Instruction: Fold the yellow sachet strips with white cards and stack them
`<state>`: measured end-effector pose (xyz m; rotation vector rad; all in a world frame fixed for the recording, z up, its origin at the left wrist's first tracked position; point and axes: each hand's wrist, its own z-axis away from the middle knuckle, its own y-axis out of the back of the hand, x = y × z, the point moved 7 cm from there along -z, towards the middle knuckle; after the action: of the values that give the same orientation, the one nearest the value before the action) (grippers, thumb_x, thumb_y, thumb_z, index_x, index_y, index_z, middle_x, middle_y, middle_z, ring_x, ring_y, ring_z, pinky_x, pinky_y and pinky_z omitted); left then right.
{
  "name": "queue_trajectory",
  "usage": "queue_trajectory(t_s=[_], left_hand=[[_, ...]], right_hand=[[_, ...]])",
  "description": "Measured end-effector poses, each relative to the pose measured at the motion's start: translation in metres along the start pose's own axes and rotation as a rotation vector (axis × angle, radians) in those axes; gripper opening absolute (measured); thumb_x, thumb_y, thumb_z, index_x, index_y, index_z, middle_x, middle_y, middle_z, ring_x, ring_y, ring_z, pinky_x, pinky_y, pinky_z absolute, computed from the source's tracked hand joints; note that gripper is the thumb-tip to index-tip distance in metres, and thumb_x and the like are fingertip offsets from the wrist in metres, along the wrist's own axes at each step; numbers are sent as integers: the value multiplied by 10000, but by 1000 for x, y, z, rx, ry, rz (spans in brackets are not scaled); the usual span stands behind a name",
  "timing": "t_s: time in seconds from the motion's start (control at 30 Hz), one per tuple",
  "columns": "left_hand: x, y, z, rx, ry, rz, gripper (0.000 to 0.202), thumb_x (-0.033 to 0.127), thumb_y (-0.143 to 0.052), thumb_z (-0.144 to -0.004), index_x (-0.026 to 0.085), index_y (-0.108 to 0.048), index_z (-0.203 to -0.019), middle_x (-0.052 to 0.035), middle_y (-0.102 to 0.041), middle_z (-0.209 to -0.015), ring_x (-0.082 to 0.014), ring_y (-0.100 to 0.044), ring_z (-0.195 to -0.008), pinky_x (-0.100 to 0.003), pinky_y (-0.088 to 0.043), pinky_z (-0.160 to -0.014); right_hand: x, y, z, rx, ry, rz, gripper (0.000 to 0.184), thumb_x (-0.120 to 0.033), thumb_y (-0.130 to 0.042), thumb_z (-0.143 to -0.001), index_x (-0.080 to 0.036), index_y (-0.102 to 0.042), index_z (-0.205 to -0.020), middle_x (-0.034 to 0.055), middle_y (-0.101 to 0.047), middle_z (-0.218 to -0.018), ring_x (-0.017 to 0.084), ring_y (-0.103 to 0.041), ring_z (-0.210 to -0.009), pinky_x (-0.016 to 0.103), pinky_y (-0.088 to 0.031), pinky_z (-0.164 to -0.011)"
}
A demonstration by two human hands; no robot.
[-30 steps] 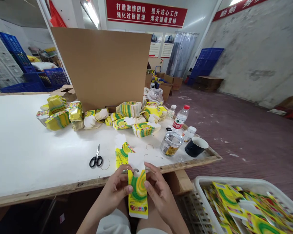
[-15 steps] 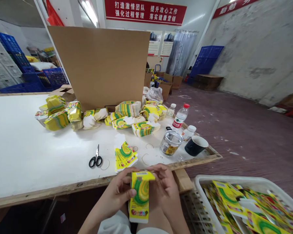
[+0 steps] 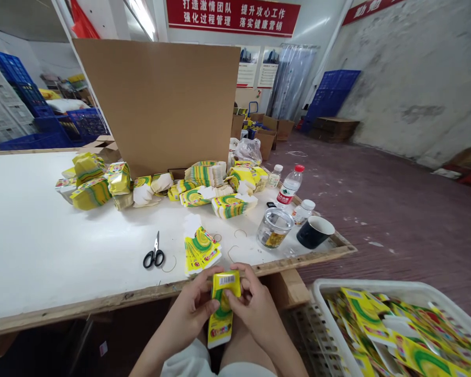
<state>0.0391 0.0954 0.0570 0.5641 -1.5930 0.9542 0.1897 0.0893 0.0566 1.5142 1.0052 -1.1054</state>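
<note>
Both of my hands hold a small yellow-and-green carton (image 3: 222, 309) upright in front of the table's near edge. My left hand (image 3: 192, 309) grips its left side with the thumb across the front. My right hand (image 3: 251, 306) grips the right side, fingers pressing the top flap, which is folded down and shows a barcode. Just beyond, a small stack of flat yellow cartons (image 3: 200, 250) lies on the white table (image 3: 43, 246).
Black scissors (image 3: 154, 256) and loose rubber bands lie near the stack. Bundles of flat cartons (image 3: 157, 186) sit before a big cardboard sheet (image 3: 157, 99). A glass jar (image 3: 273, 229), dark cup (image 3: 315, 231) and water bottle (image 3: 290, 187) stand right. A white crate (image 3: 396, 335) holds folded cartons.
The carton's white top flap, standing open a second ago, has been folded down and closed. My hands have shifted slightly up toward the table edge.
</note>
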Motion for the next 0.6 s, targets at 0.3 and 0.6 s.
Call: queue_trajectory(t_s=[0.3, 0.6], left_hand=[[-2, -3, -5, 90, 21, 23, 527, 304, -758, -813, 213, -573, -1298, -110, -778, -1012, -275, -735, -898, -336, -558, -768], [6, 55, -17, 482, -208, -777, 311, 249, -641, -859, 252, -714, -1161, -105, -705, -1282, -321, -566, -1289, -580, -222, -1191]], right_hand=[[-5, 2, 0, -80, 57, -75, 290, -374, -705, -825, -223, -726, -1071, 74, -743, -951, 237, -684, -812, 321, -550, -708], [7, 96, 35, 863, 262, -595, 350, -306, -738, -833, -321, -573, -1142, -17, -696, -1022, 153, -670, -869, 325, -516, -820]])
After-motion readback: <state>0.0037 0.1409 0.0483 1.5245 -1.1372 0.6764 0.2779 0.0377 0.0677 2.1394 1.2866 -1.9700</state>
